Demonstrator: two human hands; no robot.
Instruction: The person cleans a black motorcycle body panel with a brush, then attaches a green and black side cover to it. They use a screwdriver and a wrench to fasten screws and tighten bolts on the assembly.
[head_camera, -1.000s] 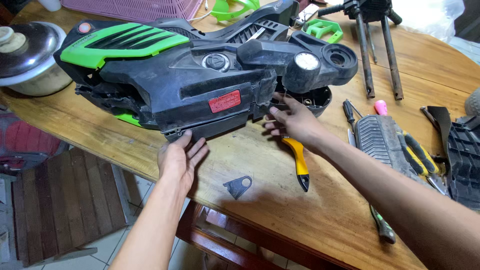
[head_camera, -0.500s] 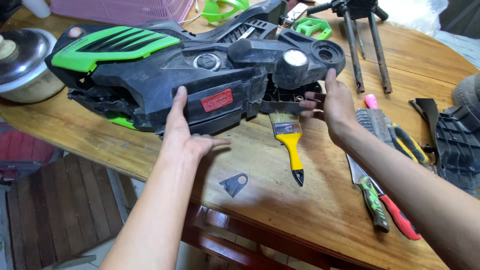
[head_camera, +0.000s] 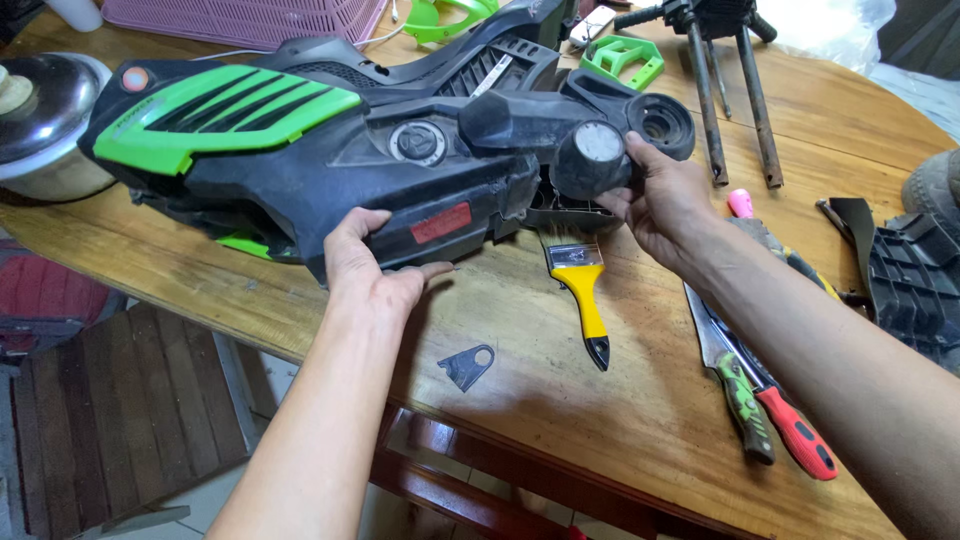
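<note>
Two of your hands on a black and green machine housing (head_camera: 330, 150) lying on the wooden table (head_camera: 620, 420), small grey bracket (head_camera: 468, 366) nearest you, left hand (head_camera: 365, 270) spread flat against its near edge, right hand (head_camera: 665, 200) gripping its round black knob (head_camera: 592, 160), yellow-handled paintbrush (head_camera: 583, 295) between them, pink basket (head_camera: 250, 18) beyond

Two bare forearms, left hand (head_camera: 365, 270), right hand (head_camera: 665, 205) (no sleeves, no gloves)
</note>
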